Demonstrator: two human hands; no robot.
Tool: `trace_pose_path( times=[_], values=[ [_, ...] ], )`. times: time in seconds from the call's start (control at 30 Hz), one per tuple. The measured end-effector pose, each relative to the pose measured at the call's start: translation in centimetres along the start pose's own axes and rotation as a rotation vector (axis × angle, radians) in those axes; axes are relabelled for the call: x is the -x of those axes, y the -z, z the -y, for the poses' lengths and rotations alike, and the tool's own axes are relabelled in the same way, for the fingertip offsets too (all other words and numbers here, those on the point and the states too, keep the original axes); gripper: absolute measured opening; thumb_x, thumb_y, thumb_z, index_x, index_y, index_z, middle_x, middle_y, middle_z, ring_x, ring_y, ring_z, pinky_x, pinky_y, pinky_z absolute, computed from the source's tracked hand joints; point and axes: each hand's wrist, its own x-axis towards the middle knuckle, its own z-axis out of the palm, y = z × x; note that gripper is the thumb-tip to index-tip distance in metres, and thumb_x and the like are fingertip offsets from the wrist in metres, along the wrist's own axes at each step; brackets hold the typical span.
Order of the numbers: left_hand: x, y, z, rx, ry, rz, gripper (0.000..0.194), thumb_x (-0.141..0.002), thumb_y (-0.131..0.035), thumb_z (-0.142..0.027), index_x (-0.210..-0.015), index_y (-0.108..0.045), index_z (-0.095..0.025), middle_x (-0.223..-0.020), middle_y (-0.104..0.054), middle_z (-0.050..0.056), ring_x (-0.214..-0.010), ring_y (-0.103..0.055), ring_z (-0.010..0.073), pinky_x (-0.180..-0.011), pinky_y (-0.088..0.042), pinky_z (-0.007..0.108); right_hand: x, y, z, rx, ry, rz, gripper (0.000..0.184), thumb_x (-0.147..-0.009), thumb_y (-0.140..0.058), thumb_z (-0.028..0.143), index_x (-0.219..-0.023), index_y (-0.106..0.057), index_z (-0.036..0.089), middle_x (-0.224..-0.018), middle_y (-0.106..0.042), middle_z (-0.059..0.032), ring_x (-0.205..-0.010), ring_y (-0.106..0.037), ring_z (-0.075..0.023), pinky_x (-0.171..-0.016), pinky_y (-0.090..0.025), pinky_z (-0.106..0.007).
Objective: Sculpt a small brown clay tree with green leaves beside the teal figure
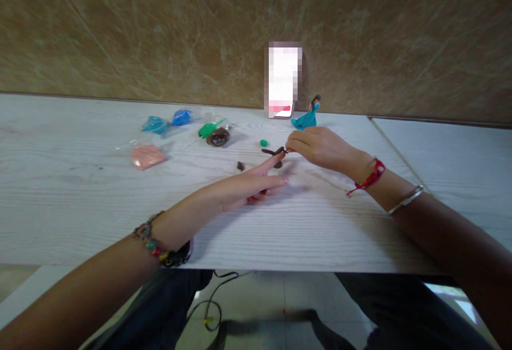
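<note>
Clay (278, 151), brown and branching, is lying toward the table (80, 206)'s far edge. Right hand (316, 146)'s pinching its tip; left hand (254, 183)'s hanging loose, index finger touching and kinda blocking it. Phone (282, 80) and teal-gowned figurine (306, 119) are crowding that edge.

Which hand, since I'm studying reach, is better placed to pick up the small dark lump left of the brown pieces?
Probably the left hand: the dark lump lies close beside it. The right hand is farther off, its fingertips beside the brown pieces.
</note>
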Motion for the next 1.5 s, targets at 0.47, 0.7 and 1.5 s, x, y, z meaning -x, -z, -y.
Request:
trace_pose_path(
  times=[0.47,0.7,1.5],
  values=[
    [0.0,0.0,-0.1,0.012,0.028,-0.012,0.074,-0.08,-0.05,-0.031,-0.138,-0.004,-0.03,-0.054,-0.027,-0.009,-0.044,-0.021,0.0054,-0.043,-0.011,0.022,-0.1,0.2,0.0,-0.042,-0.018,0.01,0.03,-0.091,-0.027,0.014,-0.085,-0.056,0.011,-0.081,-0.059,-0.0063,-0.062,-0.044,-0.0107,-0.058,-0.03,-0.027],
    [0.0,0.1,0.0,0.031,0.036,0.004,0.075,-0.079,-0.052,-0.033,-0.138,-0.005,-0.031,-0.055,-0.027,-0.009,-0.044,-0.022,0.0055,-0.043,-0.011,0.022,-0.2,0.3,0.0,-0.036,-0.021,0.043,0.032,-0.091,-0.025,0.013,-0.085,-0.056,0.011,-0.08,-0.058,-0.0066,-0.062,-0.044,-0.0113,-0.058,-0.03,-0.028],
    [1.8,1.9,-1.2,-0.306,0.108,0.022,0.05,-0.078,-0.049,-0.041,-0.123,-0.046,-0.019,-0.054,-0.033,-0.005,-0.047,-0.026,0.0073,-0.044,-0.016,0.022,2.9,-0.9,-0.6,-0.181,-0.291,-0.096,0.028,-0.089,-0.037,0.024,-0.085,-0.061,0.01,-0.081,-0.062,-0.0093,-0.072,-0.055,-0.015,-0.063,-0.04,-0.029]
  ],
)
